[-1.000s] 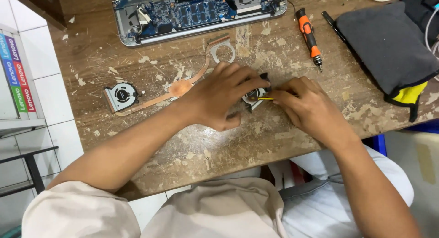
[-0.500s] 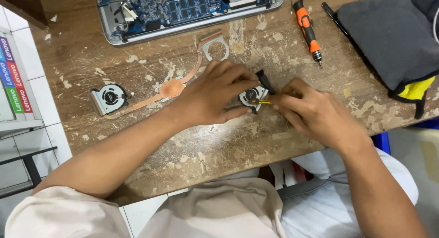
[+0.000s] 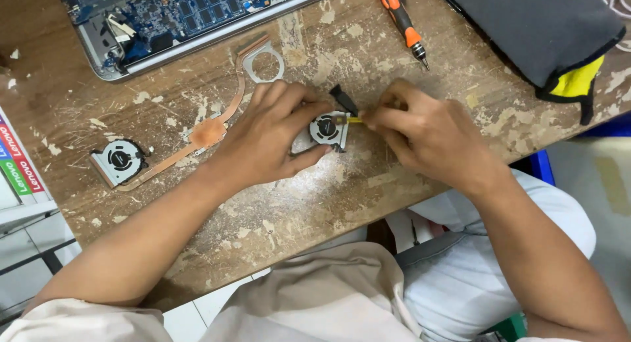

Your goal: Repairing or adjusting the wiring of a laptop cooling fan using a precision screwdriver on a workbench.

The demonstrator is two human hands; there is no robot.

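**Cooling fan held between two hands on the worn bench**

Cooling fan (image 3: 327,129), small and grey with a round black rotor, lies on the scratched wooden bench (image 3: 276,204), just in front of the person. The left hand (image 3: 273,141) curls around its left side, fingers and thumb closed on the casing. The right hand (image 3: 420,128) pinches a thin yellow tool (image 3: 353,120) whose tip touches the fan's right edge. A second fan (image 3: 118,160) sits well to the left, joined to a copper heat pipe (image 3: 210,128). An opened laptop (image 3: 190,16) lies at the far edge, with an orange screwdriver (image 3: 402,25) and a dark pouch (image 3: 526,33) to its right.
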